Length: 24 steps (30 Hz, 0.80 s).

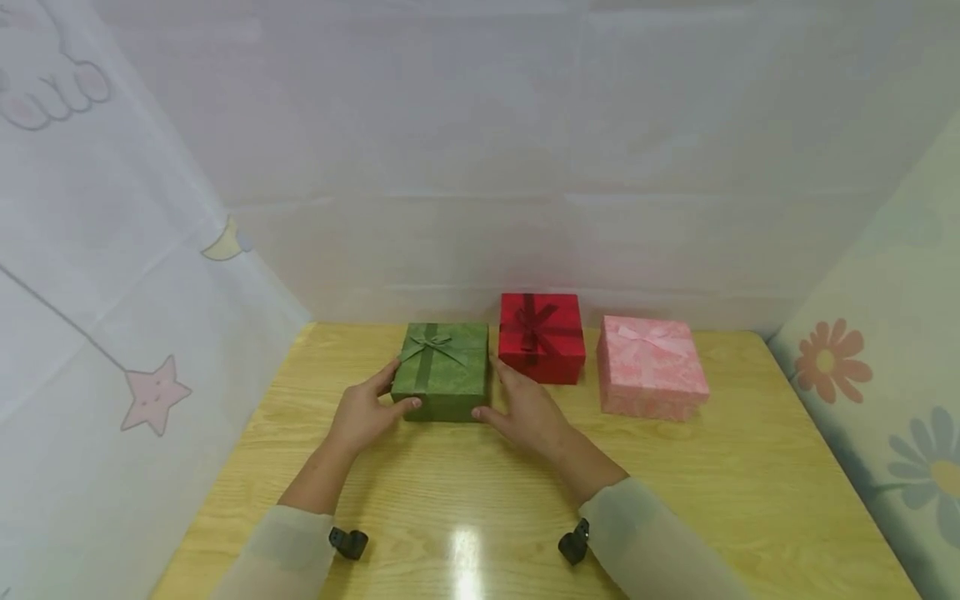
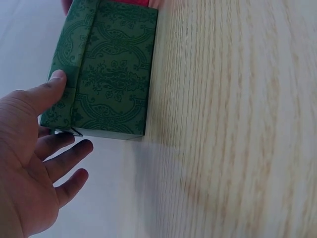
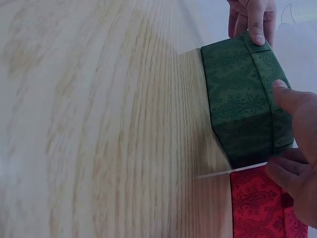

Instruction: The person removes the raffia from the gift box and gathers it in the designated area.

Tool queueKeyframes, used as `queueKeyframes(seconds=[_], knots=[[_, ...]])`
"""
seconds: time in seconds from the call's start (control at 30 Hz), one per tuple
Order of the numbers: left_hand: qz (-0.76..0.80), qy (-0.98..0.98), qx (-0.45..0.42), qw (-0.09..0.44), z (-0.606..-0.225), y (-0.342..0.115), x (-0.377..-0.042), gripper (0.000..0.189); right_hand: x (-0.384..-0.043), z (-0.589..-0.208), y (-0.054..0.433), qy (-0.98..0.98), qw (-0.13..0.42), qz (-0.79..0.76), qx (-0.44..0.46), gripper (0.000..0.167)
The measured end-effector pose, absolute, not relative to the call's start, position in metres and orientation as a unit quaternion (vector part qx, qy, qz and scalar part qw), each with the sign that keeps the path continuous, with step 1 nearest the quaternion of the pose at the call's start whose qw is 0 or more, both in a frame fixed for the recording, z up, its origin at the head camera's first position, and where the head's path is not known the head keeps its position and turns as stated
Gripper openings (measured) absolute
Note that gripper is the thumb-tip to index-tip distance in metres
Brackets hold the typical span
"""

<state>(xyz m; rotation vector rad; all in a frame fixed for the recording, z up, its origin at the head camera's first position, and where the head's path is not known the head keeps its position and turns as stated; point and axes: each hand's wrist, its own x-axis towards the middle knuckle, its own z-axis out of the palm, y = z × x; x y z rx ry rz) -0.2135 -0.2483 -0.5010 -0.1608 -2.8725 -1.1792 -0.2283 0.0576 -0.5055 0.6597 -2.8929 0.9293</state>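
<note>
A green gift box with a patterned surface, a ribbon and a bow on its lid sits on the table. My left hand holds its left front corner: the thumb lies on the front of the lid, and fingers reach along the side. In the left wrist view, the lower fingers spread away from the box. At the opposite corner, my right hand grips the lid's edge, thumb in front and fingers along the right side. The red gift box stands close behind those fingers.
Right of the green box, the red gift box carries a dark ribbon and bow. Farther right stands a pink gift box with a pink bow. All rest on a light wooden table, with pale cloth walls at the back and sides.
</note>
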Motion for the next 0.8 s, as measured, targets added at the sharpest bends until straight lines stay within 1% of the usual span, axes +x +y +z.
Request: queueKeyframes(seconds=[0.2, 0.37, 0.67, 0.8], knots=[[-0.384, -0.922, -0.044, 0.016, -0.5008, -0.2483, -0.2110, 0.095, -0.2278, -0.5077, 0.0510, -0.932, -0.002, 0.298, 0.206, 0.098], [-0.385, -0.922, -0.041, 0.017, -0.5036, -0.2471, -0.2104, 0.094, -0.2256, -0.5105, 0.0500, -0.935, -0.004, 0.292, 0.203, 0.094], [-0.377, -0.925, -0.042, 0.028, -0.5041, -0.2452, -0.2071, 0.092, -0.2246, -0.5133, 0.0502, -0.933, 0.034, 0.278, 0.227, 0.085], [-0.383, -0.922, -0.043, 0.030, -0.5038, -0.2436, -0.2070, 0.090, -0.2257, -0.5128, 0.0511, -0.933, 0.038, 0.276, 0.228, 0.085]])
